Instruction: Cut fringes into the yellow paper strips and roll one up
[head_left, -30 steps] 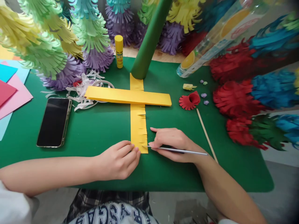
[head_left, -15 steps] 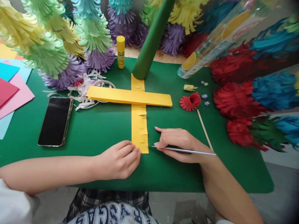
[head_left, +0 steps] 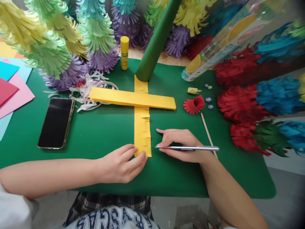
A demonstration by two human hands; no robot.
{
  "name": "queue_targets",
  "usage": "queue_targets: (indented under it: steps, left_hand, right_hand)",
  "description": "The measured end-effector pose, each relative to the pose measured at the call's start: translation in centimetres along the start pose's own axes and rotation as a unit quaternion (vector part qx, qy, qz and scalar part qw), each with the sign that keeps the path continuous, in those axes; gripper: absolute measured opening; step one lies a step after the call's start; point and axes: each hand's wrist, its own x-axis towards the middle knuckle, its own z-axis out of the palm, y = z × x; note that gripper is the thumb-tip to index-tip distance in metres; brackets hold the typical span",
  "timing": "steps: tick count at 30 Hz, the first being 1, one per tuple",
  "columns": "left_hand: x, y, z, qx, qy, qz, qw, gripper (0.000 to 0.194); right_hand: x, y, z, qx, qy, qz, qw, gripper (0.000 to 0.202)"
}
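A yellow paper strip (head_left: 142, 127) lies lengthwise on the table, with a row of short slits along its right edge. My left hand (head_left: 125, 163) holds down its near end, fingers bent and fingertips pressed on the paper. In my right hand (head_left: 182, 144) is a slim silver craft knife (head_left: 202, 148), gripped like a pen, its tip beside the strip's right edge below the slits. The little finger sticks out. Across the upright strip rests a folded yellow strip (head_left: 133, 98). On the strip's far end stands a tall green cone (head_left: 152, 47), leaning right.
At left are a phone (head_left: 56, 123), white paper shreds (head_left: 91, 92) and coloured sheets (head_left: 16, 92). A glue stick (head_left: 124, 52) stands behind. To the right lie a red fringed curl (head_left: 194, 105), a thin wooden stick (head_left: 208, 132) and a slanted bottle (head_left: 209, 54). Fringed paper towers (head_left: 97, 38) line the back.
My right hand has shifted slightly up, and the craft knife has swung to nearly level. The fingers of my left hand have slid a little to the right on the strip.
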Motion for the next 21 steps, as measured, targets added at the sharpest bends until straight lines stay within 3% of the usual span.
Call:
queue_targets:
  steps: [21]
  left_hand:
    - [-0.1,0.0,0.0,0.007,-0.007,0.015,1.000,0.021]
  right_hand:
    - [0.2,0.2,1.2,-0.011,0.012,-0.016,1.000,0.004]
